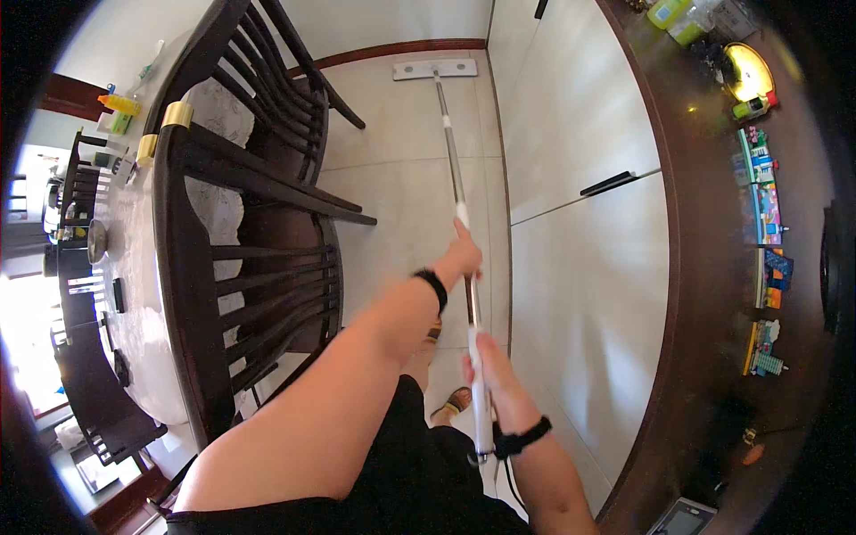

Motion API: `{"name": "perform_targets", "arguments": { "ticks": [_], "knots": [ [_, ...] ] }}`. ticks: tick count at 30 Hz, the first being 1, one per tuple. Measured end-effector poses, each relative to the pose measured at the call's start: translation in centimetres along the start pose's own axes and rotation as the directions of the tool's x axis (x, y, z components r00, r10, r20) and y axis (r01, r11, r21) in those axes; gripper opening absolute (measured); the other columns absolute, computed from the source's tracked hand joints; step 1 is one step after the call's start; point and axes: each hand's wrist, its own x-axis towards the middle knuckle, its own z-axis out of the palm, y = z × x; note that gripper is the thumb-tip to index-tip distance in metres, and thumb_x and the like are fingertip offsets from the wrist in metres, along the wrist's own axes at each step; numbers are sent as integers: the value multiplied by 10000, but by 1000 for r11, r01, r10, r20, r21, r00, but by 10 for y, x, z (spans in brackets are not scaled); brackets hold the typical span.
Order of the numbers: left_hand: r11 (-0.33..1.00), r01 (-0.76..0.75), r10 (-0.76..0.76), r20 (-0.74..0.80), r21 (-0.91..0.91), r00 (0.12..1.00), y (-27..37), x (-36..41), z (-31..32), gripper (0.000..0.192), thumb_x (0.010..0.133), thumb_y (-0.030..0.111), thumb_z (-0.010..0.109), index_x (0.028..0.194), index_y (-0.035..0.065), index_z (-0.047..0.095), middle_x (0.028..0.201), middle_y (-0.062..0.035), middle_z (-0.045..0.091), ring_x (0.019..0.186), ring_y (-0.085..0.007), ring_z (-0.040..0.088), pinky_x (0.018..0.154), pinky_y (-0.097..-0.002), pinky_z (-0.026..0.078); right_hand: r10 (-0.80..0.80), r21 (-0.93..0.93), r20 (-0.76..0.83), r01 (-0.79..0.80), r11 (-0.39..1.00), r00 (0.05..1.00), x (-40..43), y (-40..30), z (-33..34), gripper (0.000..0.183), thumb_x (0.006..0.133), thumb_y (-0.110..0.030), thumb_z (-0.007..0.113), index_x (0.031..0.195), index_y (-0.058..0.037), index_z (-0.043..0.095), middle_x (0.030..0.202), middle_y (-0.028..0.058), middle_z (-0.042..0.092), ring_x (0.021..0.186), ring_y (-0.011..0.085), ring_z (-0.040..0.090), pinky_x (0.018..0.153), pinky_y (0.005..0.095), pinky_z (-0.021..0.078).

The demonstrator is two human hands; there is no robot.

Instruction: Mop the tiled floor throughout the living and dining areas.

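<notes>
A flat mop stretches away from me, its white rectangular head lying on the tiled floor close to the far wall. My left hand grips the metal pole around its middle, with the index finger pointing along it. Nearer my body, my right hand is wrapped around the white handle at the pole's upper end. Each wrist has a black band. My sandalled feet stand on the tiles below, one partly hidden by my left arm.
Dark wooden chairs line the left side, their legs jutting over the floor, beside a table. White cabinet doors with black handles run along the right. Toy block sets and bottles stand on the brown cabinet top.
</notes>
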Motion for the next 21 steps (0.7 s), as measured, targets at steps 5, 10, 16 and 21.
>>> {"name": "perform_targets", "arguments": {
  "ticks": [5,10,16,21],
  "knots": [
    [957,115,-56,220,-268,974,-132,-95,121,755,718,-23,355,1183,41,-236,645,-222,512,459,-287,506,407,-362,432,214,-108,-105,-225,968,971,-119,121,-66,325,838,-403,306,750,-101,387,487,36,416,390,127,419,356,255,364],
    [974,227,-220,173,-20,960,-215,-183,203,777,754,135,415,1200,32,-213,614,-186,522,620,-288,547,597,-446,434,338,-39,-83,-342,939,938,-207,212,-112,331,816,-434,339,992,-155,360,562,66,450,412,172,437,367,297,387],
    [991,-123,121,-46,-53,992,-118,-102,80,749,738,52,392,1219,83,-182,545,-171,513,444,-255,528,414,-349,447,304,-154,55,-293,944,951,-90,96,-53,391,851,-394,254,1026,-68,382,478,45,422,395,136,425,369,267,381],
    [967,-253,234,-278,-33,932,-60,6,-39,712,695,41,439,1248,72,-8,652,-199,536,437,-258,546,391,-348,459,233,134,279,-278,951,932,27,-1,27,370,842,-411,290,975,-79,383,483,21,379,377,111,378,354,250,328]
  ]
}}
